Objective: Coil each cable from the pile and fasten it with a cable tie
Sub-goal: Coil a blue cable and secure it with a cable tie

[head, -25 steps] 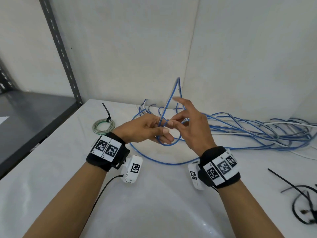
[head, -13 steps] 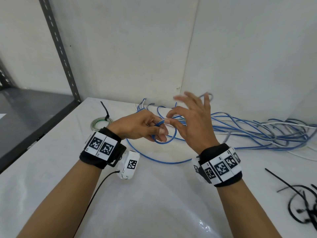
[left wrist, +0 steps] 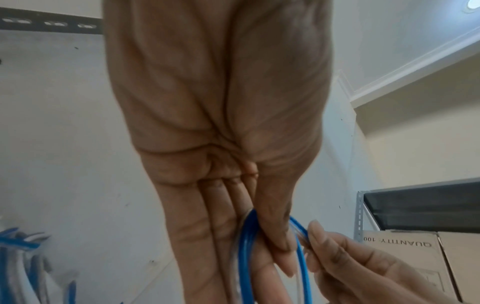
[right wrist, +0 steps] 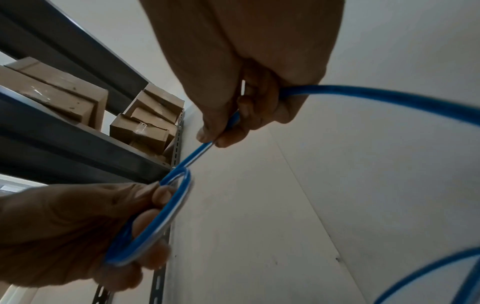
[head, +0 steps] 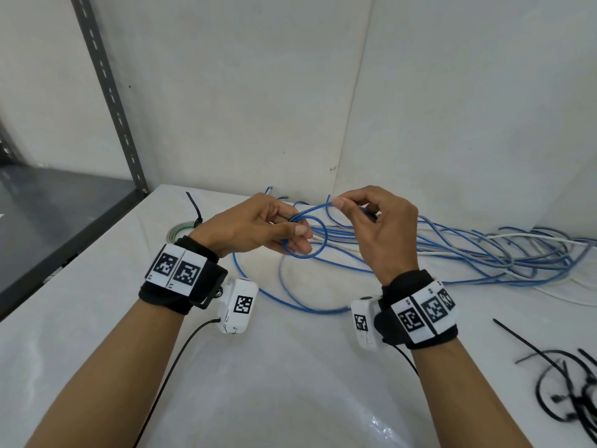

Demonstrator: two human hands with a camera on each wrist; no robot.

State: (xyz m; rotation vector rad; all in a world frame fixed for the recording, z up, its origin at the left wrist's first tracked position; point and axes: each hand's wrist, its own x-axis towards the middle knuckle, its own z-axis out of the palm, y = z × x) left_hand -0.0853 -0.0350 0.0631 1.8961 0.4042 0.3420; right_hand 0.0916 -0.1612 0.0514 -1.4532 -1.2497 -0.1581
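Two bare hands meet above a white table (head: 97,318), each wrist wearing a black band with square black-and-white markers. The left hand (head: 248,231) has its fingers curled through a small round loop of thin blue cable with a white stripe (head: 303,237), thumb pressed on top to hold the coil closed; from the left wrist view the blue cable (left wrist: 249,246) runs between thumb and fingers, and from the right wrist view the loop (right wrist: 155,222) wraps round the fingers of that left hand (right wrist: 64,232). The right hand (head: 384,234), just to the right, pinches the same cable between thumb and forefinger a little above the loop, the remaining fingers curled; the right wrist view shows the right hand (right wrist: 246,72) with the cable passing through the fist and out to the right

From the loop the cable drops to the table and sweeps in a wide curve between the wrists. Beyond the hands, along the far right of the table against the white wall (head: 452,92), lies a long tangled pile of blue and white cables (head: 484,253). At the far left of the table sits a small coiled green-and-white cable (head: 181,229) fastened with a black cable tie (head: 195,208). At the near right edge lies a loose bunch of black cable ties (head: 562,389). To the left stands a dark metal shelf (head: 48,221) with a grey slotted upright (head: 106,92), and brown cardboard boxes (right wrist: 64,94) rest on its upper shelves
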